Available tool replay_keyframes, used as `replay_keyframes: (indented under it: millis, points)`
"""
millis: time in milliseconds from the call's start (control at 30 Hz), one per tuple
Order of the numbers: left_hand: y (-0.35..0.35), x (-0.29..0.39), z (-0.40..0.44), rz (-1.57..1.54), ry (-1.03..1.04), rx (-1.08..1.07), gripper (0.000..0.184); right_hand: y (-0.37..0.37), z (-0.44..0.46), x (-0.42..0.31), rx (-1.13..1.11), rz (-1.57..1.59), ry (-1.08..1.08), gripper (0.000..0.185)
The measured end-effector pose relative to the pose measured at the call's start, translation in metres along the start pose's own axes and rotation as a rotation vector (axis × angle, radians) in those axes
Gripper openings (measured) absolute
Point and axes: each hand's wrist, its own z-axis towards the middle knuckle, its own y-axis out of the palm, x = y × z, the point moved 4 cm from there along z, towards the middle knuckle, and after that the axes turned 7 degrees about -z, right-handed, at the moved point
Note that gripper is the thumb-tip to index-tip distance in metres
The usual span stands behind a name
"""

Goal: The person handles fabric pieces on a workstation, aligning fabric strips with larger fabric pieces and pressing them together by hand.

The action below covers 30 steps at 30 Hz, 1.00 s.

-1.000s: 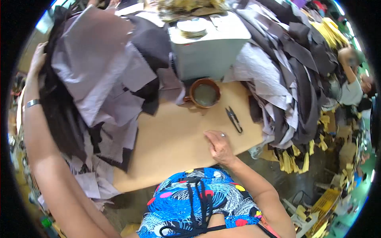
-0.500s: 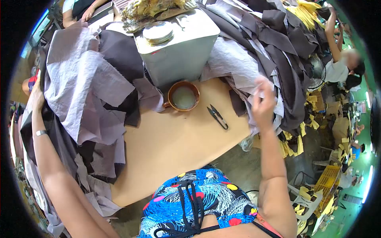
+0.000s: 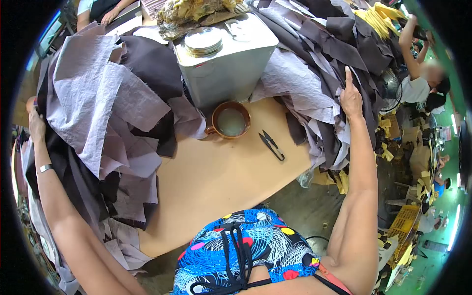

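Note:
My left hand (image 3: 36, 121) is at the far left, against the outer edge of the grey and dark cloth pile (image 3: 93, 88); its fingertips are partly hidden. My right hand (image 3: 351, 100) lies over the right-hand cloth pile (image 3: 339, 54), index finger stretched out on the dark fabric, other fingers less clear. Between the piles, a brown cup (image 3: 231, 120) with cloudy liquid stands on the tan tabletop (image 3: 216, 177). Black thread snips (image 3: 271, 145) lie right of the cup.
Behind the cup stands a pale metal can (image 3: 226, 69) with a round lid and a ragged brown bundle (image 3: 196, 14) on top. A person's arm shows at the upper left. Another person (image 3: 418, 88) is at the right, near a fan (image 3: 390, 90) and yellow cloth (image 3: 378, 19).
My right hand has risen from the tabletop and moved right onto the right cloth pile. My left hand has shifted down along the left pile's edge. The view has turned.

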Motion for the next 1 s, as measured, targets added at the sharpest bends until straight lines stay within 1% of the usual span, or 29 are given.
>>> replay_keyframes:
  millis: [33, 67, 100, 133, 200, 233, 267, 300, 333, 367, 400, 433, 467, 500, 533, 567, 600, 633, 700, 733, 767, 800, 833, 867, 900, 933, 1000]
  points:
    - [0.002, 0.012, -0.005, 0.007, -0.057, -0.069, 0.041, -0.002, -0.001, 0.001, 0.043, 0.024, -0.056, 0.077]
    - [-0.005, 0.026, -0.007, 0.025, -0.032, 0.037, 0.041, -0.004, -0.002, 0.001, 0.087, 0.050, -0.112, 0.077]
    - [-0.025, 0.053, -0.010, -0.094, -0.158, 0.041, 0.042, 0.000, -0.001, 0.008, 0.146, 0.092, -0.124, 0.075]
    - [-0.043, 0.075, -0.014, -0.213, -0.283, 0.042, 0.043, 0.002, -0.001, 0.015, 0.122, 0.088, -0.091, 0.074]
    - [-0.017, 0.073, -0.009, -0.487, -0.197, -0.094, 0.046, 0.005, 0.000, 0.025, 0.073, 0.083, -0.029, 0.072]
    - [0.001, 0.069, -0.008, -0.623, -0.154, -0.162, 0.048, 0.003, 0.000, 0.029, 0.089, 0.070, -0.007, 0.070]
    - [0.021, 0.067, -0.009, -0.619, -0.098, -0.291, 0.051, 0.000, 0.002, 0.033, 0.106, 0.056, 0.017, 0.069]
    - [0.023, 0.071, -0.008, -0.568, -0.053, -0.266, 0.049, -0.005, 0.003, 0.035, 0.123, 0.043, 0.039, 0.067]
    - [0.015, 0.084, -0.009, -0.519, -0.009, -0.238, 0.047, -0.025, 0.005, 0.033, 0.191, 0.052, 0.077, 0.061]
    - [0.002, 0.091, -0.009, -0.621, -0.033, -0.231, 0.046, -0.050, 0.005, 0.030, 0.310, 0.122, 0.112, 0.059]
    - [-0.038, 0.128, -0.011, -0.721, -0.058, -0.226, 0.044, -0.071, 0.005, 0.029, 0.426, 0.194, 0.146, 0.057]
    - [-0.071, 0.165, -0.014, -0.819, -0.082, -0.224, 0.042, -0.079, 0.007, 0.032, 0.453, 0.227, 0.152, 0.056]
    - [-0.091, 0.192, -0.019, -0.833, -0.035, -0.167, 0.040, -0.086, 0.007, 0.036, 0.479, 0.258, 0.160, 0.055]
    - [-0.106, 0.218, -0.021, -0.848, 0.016, -0.112, 0.038, -0.087, 0.008, 0.026, 0.387, 0.207, 0.128, 0.056]
    - [-0.123, 0.243, -0.023, -0.866, 0.068, -0.051, 0.037, -0.074, 0.011, 0.032, 0.271, 0.153, 0.092, 0.055]
    - [-0.135, 0.271, -0.029, -0.993, 0.102, -0.023, 0.030, -0.077, 0.009, 0.030, 0.283, 0.102, 0.097, 0.055]
    - [-0.157, 0.308, -0.040, -0.997, 0.171, -0.034, 0.028, -0.080, 0.008, 0.024, 0.294, 0.052, 0.098, 0.054]
    - [-0.182, 0.346, -0.054, -0.998, 0.238, -0.048, 0.026, -0.091, 0.004, 0.018, 0.408, 0.190, 0.109, 0.052]
    - [-0.222, 0.417, -0.089, -1.007, 0.373, -0.173, 0.021, -0.106, -0.001, 0.007, 0.559, 0.338, 0.079, 0.050]
    - [-0.240, 0.452, -0.108, -1.055, 0.392, -0.241, 0.021, -0.109, -0.003, 0.001, 0.632, 0.416, 0.065, 0.048]
    - [-0.248, 0.478, -0.124, -1.148, 0.492, -0.394, 0.025, -0.107, -0.003, -0.007, 0.540, 0.364, 0.070, 0.047]
    - [-0.240, 0.501, -0.143, -1.258, 0.521, -0.512, 0.026, -0.092, 0.000, -0.006, 0.354, 0.451, 0.126, 0.046]
    - [-0.244, 0.523, -0.158, -1.169, 0.700, -0.397, 0.025, -0.094, -0.005, -0.017, 0.379, 0.434, 0.064, 0.047]
    - [-0.246, 0.539, -0.169, -1.252, 0.770, -0.427, 0.024, -0.102, -0.010, -0.034, 0.410, 0.417, -0.004, 0.048]
    - [-0.249, 0.557, -0.179, -1.284, 0.780, -0.484, 0.025, -0.111, -0.016, -0.048, 0.503, 0.479, -0.087, 0.049]
    - [-0.241, 0.574, -0.189, -1.379, 0.736, -0.594, 0.028, -0.116, -0.026, -0.064, 0.485, 0.520, -0.071, 0.049]
    - [-0.231, 0.608, -0.198, -1.698, 0.507, -1.013, 0.049, -0.129, -0.051, -0.098, 0.459, 0.596, -0.046, 0.049]
